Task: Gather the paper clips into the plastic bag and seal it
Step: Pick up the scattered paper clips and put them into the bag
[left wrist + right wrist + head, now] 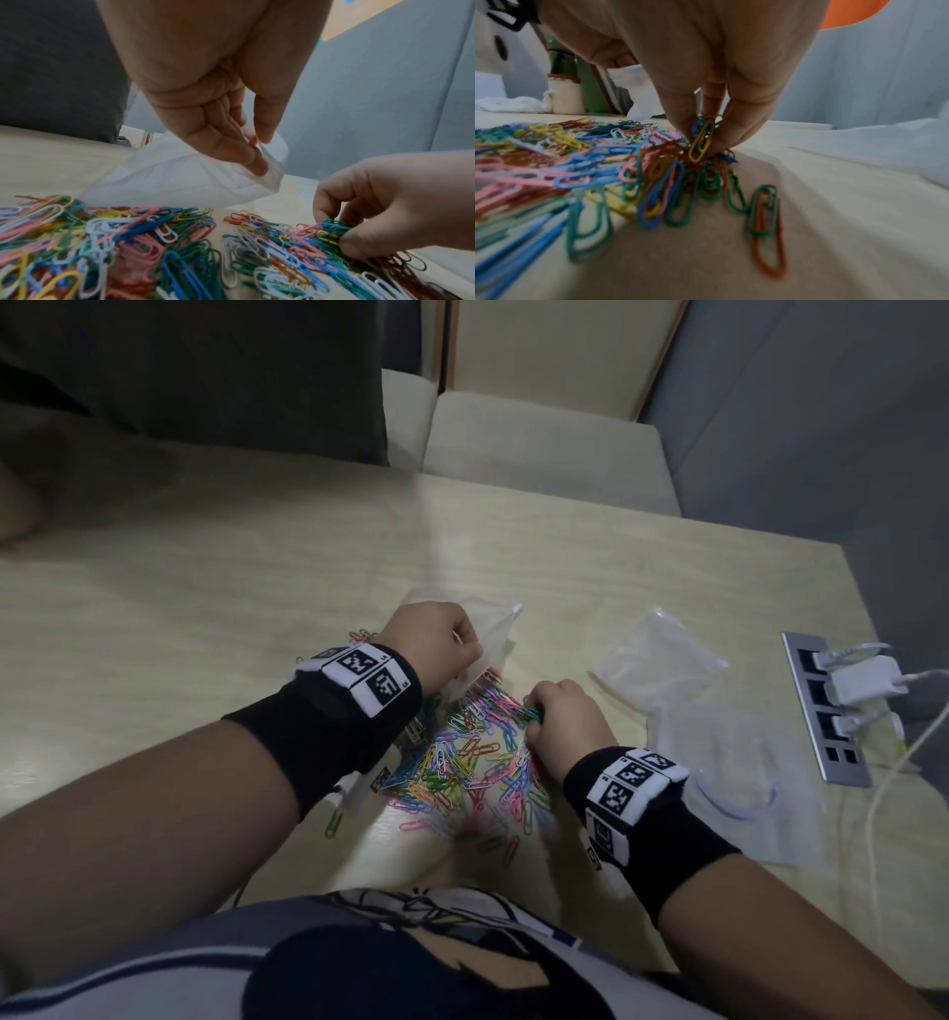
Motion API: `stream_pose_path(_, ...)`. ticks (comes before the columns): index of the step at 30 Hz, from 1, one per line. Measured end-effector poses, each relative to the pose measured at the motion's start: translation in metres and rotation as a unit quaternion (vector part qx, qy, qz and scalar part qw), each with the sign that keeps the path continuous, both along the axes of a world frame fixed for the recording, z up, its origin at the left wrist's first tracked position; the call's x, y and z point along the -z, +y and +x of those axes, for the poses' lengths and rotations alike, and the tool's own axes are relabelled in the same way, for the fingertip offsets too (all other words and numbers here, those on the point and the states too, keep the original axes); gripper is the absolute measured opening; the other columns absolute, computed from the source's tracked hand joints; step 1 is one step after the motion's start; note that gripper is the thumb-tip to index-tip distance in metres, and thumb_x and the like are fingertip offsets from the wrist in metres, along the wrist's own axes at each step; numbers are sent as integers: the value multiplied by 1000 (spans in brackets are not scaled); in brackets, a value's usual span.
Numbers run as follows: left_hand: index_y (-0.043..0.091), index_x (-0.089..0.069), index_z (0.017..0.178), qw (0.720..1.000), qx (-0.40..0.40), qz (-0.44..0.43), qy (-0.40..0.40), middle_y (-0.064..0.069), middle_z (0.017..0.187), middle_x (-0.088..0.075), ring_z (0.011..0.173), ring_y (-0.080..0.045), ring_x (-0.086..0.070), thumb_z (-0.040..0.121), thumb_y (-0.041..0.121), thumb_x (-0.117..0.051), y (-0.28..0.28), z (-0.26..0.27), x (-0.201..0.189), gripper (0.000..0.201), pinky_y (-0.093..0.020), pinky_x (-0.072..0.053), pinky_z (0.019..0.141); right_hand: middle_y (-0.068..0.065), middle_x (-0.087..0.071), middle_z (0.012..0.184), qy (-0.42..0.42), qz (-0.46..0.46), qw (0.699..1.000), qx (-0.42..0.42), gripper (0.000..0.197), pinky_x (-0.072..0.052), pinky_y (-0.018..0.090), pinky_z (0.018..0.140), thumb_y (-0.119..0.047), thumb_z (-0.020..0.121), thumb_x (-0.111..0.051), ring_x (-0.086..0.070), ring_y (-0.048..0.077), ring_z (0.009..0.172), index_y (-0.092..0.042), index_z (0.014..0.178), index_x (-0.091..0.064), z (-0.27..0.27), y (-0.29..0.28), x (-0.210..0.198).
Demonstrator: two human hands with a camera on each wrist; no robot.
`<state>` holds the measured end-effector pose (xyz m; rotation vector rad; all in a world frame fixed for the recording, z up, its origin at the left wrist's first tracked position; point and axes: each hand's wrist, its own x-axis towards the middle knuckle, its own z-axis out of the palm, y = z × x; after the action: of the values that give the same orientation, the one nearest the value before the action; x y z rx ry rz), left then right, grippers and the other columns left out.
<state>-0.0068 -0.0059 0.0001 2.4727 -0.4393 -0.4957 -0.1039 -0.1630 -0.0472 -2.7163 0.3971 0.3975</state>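
Note:
A heap of coloured paper clips (464,765) (144,243) (572,166) lies spread on the pale wooden table (231,588). My left hand (436,642) (259,154) pinches the rim of a clear plastic bag (488,634) (185,178) and holds it lifted just beyond the heap. My right hand (552,716) (342,231) (703,142) reaches down at the heap's right edge, its fingertips pinching a small bunch of clips, a yellow one (700,142) in front.
More clear bags (662,660) and a flat plastic sheet (739,773) lie to the right. A power strip (827,711) with white plugs and cables sits at the table's right edge. A cushioned bench (539,439) stands behind.

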Motion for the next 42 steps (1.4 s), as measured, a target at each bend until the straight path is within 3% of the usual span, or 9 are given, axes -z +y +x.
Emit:
stream_pose_path(3, 23, -63, 77, 1000, -4, -3, -6, 6, 72, -68, 76, -15, -65, 85, 27, -60, -4, -1, -1, 10, -28, -49, 77, 6, -64, 102, -7, 56, 997, 57, 17, -42, 25, 77, -10, 80, -63, -60, 25, 95, -17, 96, -67, 0, -7, -7)
stream_pose_path(6, 24, -62, 77, 1000, -19, -15, 0, 6, 69, -68, 72, -14, -66, 86, 26, -59, -6, -2, -2, 10, -29, -51, 74, 3, -66, 81, -34, 189, 970, 150, 12, -46, 16, 55, -9, 78, -71, -62, 14, 68, -18, 84, -66, 1, -8, -19)
stream_pose_path(8, 22, -63, 79, 999, -27, -22, 0, 4, 74, -70, 74, -16, -67, 86, 25, -59, -7, -3, -3, 8, -29, -51, 73, 3, -64, 71, -51, 321, 921, 213, 13, -47, 13, 46, -2, 79, -71, -59, 8, 53, -11, 88, -66, 3, -5, -33)
stream_pose_path(14, 23, -60, 77, 999, -26, -38, -5, 2, 75, -69, 65, -15, -62, 87, 25, -58, -12, -12, -6, 10, -26, -48, 67, 8, -67, 75, -84, 614, 727, 295, 12, -57, 20, 64, 8, 85, -60, -65, 12, 62, -4, 86, -62, 13, 0, -61)
stream_pose_path(22, 22, -61, 79, 998, 25, -56, -18, 6, 69, -63, 57, -3, -54, 86, 22, -58, -17, -24, -13, 8, -24, -45, 66, 14, -65, 85, -28, 639, 686, 347, 8, -57, 18, 69, 6, 90, -54, -63, 16, 75, 1, 89, -61, 13, 6, -60)
stream_pose_path(27, 19, -62, 81, 998, 31, -49, -17, -1, 78, -67, 65, -18, -59, 86, 20, -54, -17, -26, -14, 9, -29, -52, 70, 23, -62, 92, -33, 710, 605, 359, 18, -60, 25, 69, 12, 93, -44, -68, 23, 74, 16, 106, -55, 11, 8, -70)
stream_pose_path(34, 17, -62, 80, 998, 18, -59, 2, 0, 70, -73, 66, -14, -66, 88, 18, -54, -14, -25, -12, 12, -33, -56, 72, 19, -57, 85, 21, 685, 621, 380, 15, -59, 28, 61, 8, 95, -38, -68, 21, 54, 6, 107, -47, 11, 9, -74)
stream_pose_path(38, 16, -64, 84, 999, 21, -46, 6, 0, 75, -73, 76, -17, -67, 86, 17, -54, -13, -25, -10, 10, -30, -54, 73, 14, -50, 80, 68, 667, 651, 356, 19, -51, 32, 77, 7, 95, -36, -54, 24, 70, 0, 82, -48, 11, 11, -82)
stream_pose_path(42, 17, -64, 83, 999, 17, -41, -1, -1, 79, -74, 82, -19, -66, 86, 18, -55, -12, -25, -9, 10, -28, -49, 74, 24, -48, 111, 31, 655, 662, 363, 24, -47, 40, 92, 10, 95, -33, -54, 37, 112, 6, 113, -48, 13, 14, -84)
